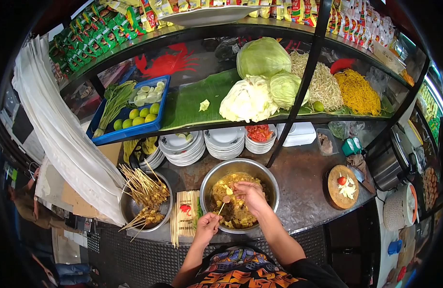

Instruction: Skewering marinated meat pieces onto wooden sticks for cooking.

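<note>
My left hand (208, 224) grips a bamboo skewer (221, 208), which points up and right over a large steel bowl (204, 180). A piece of meat (226, 198) is on its tip. The bowl contains chunks of marinated meat (239, 216) in yellow-brown sauce. Over the bowl is my right hand (251, 197), its fingertips close together near a yellowish piece; whether they hold it is unclear. Left of the bowl, a packet of bare skewers (187, 216) lies on the counter. A smaller steel bowl (167, 216) holds loaded meat skewers (149, 194), sticks jutting past its rim.
Stacked plates (225, 147) stand behind the bowl, below a shelf with cabbages (264, 57), noodles (358, 91) and a blue tray (158, 124) of limes. A black post (293, 111) rises behind the bowl. To the right is a round chopping board (333, 194).
</note>
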Demonstrator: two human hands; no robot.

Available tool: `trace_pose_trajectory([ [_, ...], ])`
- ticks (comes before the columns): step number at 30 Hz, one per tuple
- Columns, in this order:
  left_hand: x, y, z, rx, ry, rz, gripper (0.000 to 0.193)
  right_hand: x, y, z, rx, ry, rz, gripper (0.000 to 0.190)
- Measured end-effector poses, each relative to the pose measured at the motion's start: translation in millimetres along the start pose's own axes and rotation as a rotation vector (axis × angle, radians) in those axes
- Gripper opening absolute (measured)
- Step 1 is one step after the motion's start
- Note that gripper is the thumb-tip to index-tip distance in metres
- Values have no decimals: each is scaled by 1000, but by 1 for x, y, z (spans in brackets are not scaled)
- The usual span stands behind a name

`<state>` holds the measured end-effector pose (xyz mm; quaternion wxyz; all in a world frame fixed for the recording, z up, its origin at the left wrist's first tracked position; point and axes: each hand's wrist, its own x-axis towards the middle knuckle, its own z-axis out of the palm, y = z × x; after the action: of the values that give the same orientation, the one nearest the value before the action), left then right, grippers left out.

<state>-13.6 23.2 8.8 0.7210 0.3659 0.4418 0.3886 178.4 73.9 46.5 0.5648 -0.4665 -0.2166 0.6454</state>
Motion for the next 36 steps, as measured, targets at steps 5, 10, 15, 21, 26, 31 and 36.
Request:
trace_pose_trajectory([
  [5, 3, -1, -1, 66, -5, 50, 14, 2, -3, 3, -169, 35, -137, 15],
  [10, 1, -1, -1, 93, 5, 69, 15, -1, -8, 11, -27, 49, -161, 12],
  [15, 2, 1, -2, 45, 6, 55, 14, -3, -4, 13, -116, 73, -230, 11],
  [21, 4, 1, -1, 32, 11, 67, 14, -5, 2, 16, -190, 99, -358, 9],
  [26, 5, 1, -1, 14, 9, 66, 14, -9, -1, 20, -240, 87, -436, 9],
  [31, 6, 2, 0, 0, 9, 54, 13, -9, -1, 18, -222, 78, -482, 9],
  [36, 4, 5, 2, -88, -27, -5, 12, -3, 6, 16, -142, 69, -462, 6],
])
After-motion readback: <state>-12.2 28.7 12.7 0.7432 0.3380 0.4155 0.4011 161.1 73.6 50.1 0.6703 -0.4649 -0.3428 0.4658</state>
